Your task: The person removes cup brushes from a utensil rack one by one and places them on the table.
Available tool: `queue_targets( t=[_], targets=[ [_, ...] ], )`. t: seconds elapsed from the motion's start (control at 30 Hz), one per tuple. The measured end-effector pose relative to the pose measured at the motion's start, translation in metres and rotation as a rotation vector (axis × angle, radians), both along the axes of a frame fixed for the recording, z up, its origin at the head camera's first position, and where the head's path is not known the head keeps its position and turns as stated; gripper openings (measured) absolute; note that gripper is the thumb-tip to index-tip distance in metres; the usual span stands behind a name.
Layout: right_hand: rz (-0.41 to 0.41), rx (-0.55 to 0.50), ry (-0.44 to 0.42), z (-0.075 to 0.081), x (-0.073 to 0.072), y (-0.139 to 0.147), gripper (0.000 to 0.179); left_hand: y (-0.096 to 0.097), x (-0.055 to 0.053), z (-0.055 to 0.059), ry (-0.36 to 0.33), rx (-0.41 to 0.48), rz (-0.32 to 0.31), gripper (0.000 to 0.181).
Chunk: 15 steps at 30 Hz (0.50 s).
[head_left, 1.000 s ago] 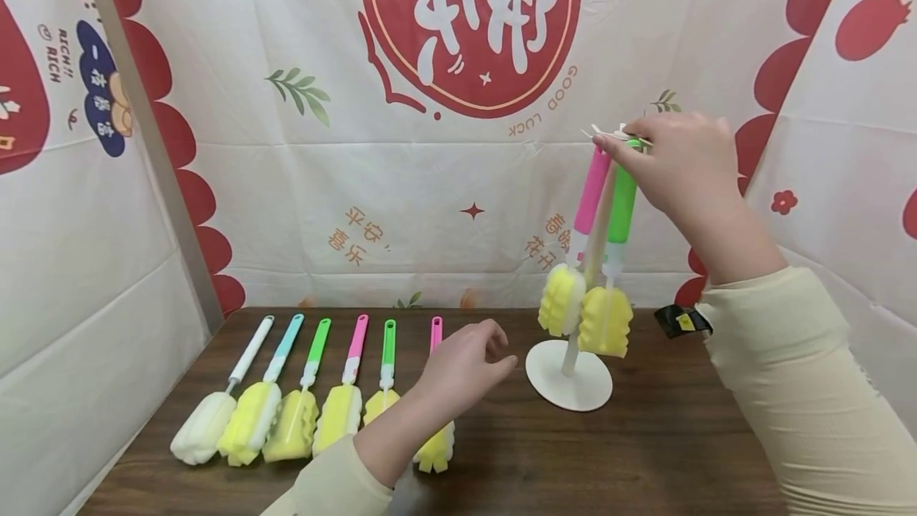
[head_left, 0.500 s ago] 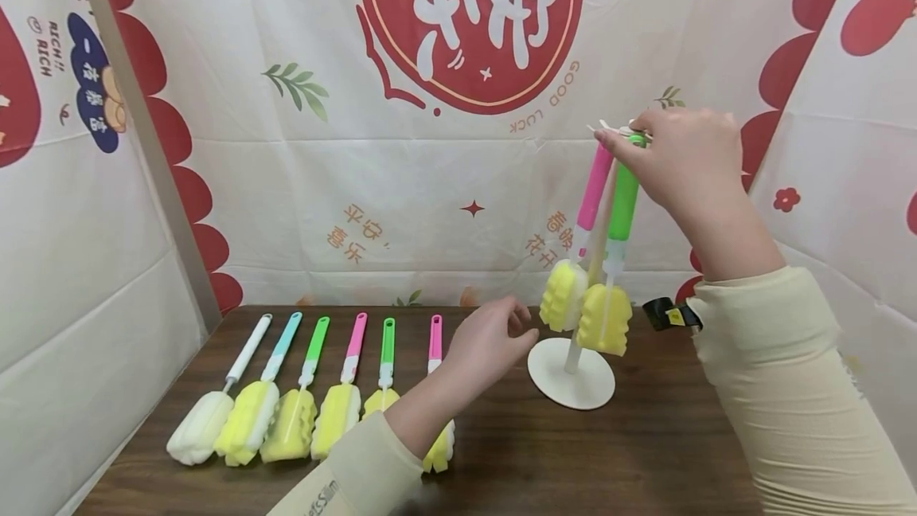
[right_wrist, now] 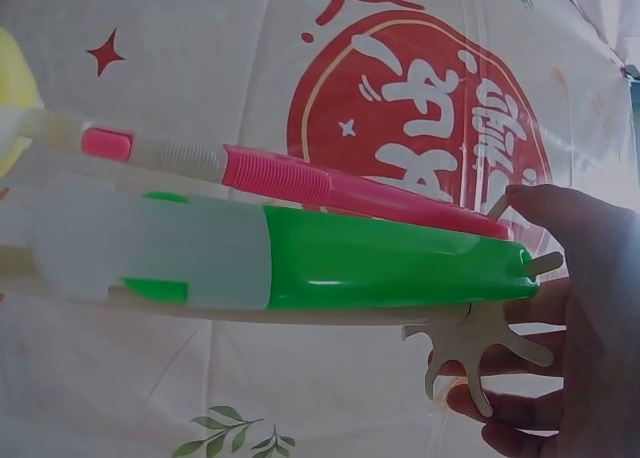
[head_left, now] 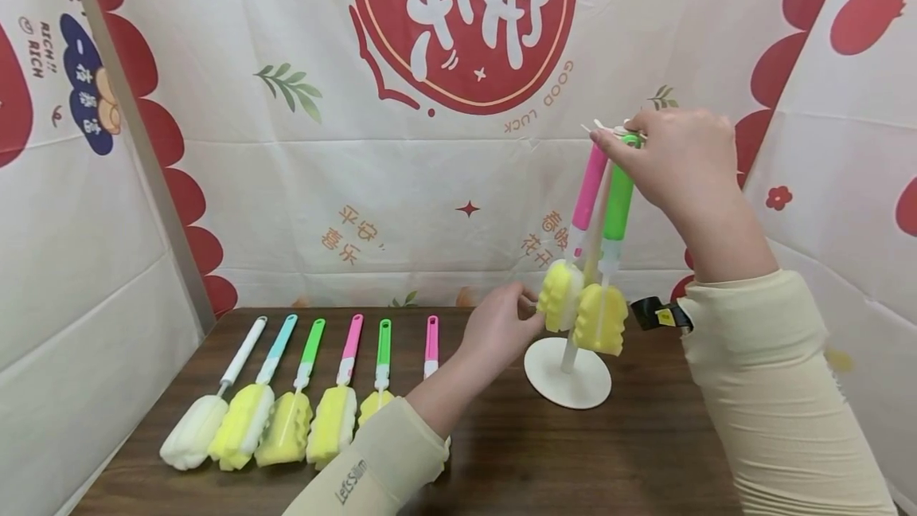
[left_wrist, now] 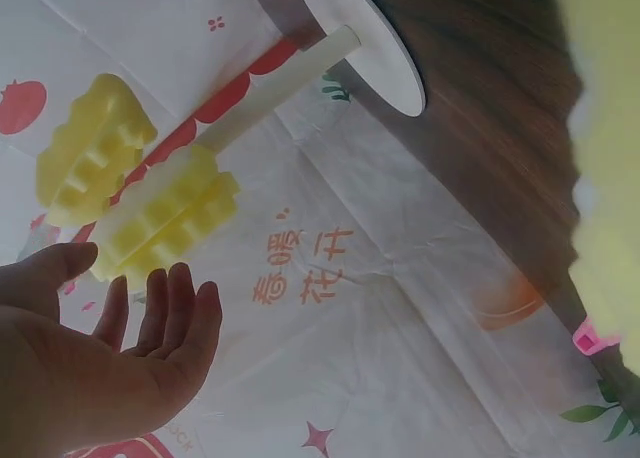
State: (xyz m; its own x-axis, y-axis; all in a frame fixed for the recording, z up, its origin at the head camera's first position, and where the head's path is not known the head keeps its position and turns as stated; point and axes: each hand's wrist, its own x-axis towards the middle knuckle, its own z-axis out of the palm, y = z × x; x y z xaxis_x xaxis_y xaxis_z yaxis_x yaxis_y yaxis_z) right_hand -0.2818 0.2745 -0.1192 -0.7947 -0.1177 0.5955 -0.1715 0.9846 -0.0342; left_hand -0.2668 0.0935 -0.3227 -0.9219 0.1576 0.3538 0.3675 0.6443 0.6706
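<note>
A white stand [head_left: 568,385] with a round base and a hooked top [right_wrist: 475,343] stands on the right of the table. From its hooks hang a pink-handled sponge brush [head_left: 589,189] and a green-handled sponge brush [head_left: 618,201], yellow sponges downward. My right hand [head_left: 688,154] holds the stand's top, its thumb by the hooks and its other fingers behind them in the right wrist view. Close to the pink brush's sponge [left_wrist: 165,218], my left hand [head_left: 501,325] has loosely bent fingers. Whether its fingertips touch that sponge I cannot tell.
Several sponge brushes lie in a row on the dark wooden table [head_left: 516,452], among them a white one [head_left: 193,432] and a blue-handled one [head_left: 243,424]. My left sleeve [head_left: 387,452] partly covers the rightmost ones. Printed cloth [head_left: 430,221] closes off the back.
My left hand has moved right and slightly up, from above the row of brushes to the hanging pink brush's sponge. My right hand stays at the stand's top.
</note>
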Motion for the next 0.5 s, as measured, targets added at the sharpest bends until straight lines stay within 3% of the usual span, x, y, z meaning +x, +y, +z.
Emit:
queue_targets(
  t=[0.5],
  targets=[
    [-0.01, -0.036, -0.008, -0.004, 0.001, -0.001, 0.074, 0.019, -0.02, -0.009, 0.048, 0.037, -0.002, 0.037]
  ],
)
